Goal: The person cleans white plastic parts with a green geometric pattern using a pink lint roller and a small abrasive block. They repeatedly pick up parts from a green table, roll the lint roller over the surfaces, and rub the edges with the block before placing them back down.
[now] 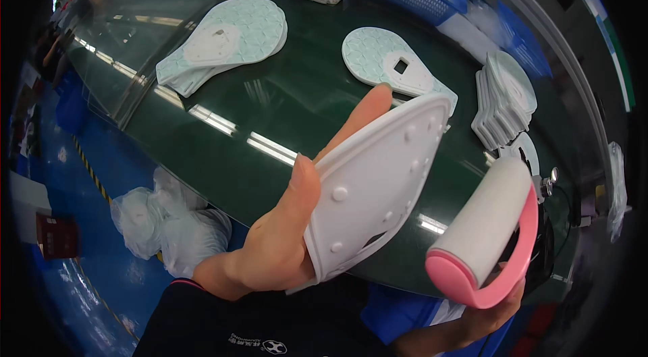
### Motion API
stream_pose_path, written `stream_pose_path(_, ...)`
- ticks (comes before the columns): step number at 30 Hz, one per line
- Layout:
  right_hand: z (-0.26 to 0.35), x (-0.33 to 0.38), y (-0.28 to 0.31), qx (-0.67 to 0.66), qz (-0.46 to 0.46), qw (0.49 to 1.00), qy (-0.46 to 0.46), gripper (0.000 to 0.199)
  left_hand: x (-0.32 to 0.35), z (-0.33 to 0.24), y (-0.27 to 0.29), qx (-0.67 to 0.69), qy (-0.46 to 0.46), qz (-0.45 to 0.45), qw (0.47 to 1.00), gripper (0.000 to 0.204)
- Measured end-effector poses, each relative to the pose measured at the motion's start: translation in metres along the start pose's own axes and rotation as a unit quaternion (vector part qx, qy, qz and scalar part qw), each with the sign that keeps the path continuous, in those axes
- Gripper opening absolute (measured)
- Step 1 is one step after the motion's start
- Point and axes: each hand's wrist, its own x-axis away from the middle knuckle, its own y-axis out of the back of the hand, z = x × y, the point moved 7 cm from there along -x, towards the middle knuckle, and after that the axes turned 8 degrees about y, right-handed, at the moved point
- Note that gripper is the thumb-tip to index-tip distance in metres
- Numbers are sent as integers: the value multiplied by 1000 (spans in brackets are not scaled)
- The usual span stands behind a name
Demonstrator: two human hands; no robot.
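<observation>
Now | left hand (283, 235) grips white plate (378, 188) | right hand (489, 313), mostly hidden, holds roller (486, 232)

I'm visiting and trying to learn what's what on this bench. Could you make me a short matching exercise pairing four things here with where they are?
Things:
1. white iron-shaped plate
2. pink-framed roller
3. upright stack of white plates
4. clear plastic bags

Places:
A. on the blue floor beside the table
B. held in the left hand
C. at the right end of the dark green table
D. held in the right hand

Pairs: 1-B, 2-D, 3-C, 4-A
</observation>
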Motion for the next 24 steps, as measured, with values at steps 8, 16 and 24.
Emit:
stream_pose_path(8, 37, -18, -44, 100, 74, 981, 152, 61, 7, 1, -2, 19, 32, -6, 999, 63)
stream_pose_path(16, -82, -3, 10, -73, -75, 974, -200, 25, 6, -21, 18, 98, -66, -14, 993, 60)
stream_pose_path(24, -133, -1, -13, 65, -29, 967, -244, 32, 13, -19, 18, 112, -83, -37, 990, 53)
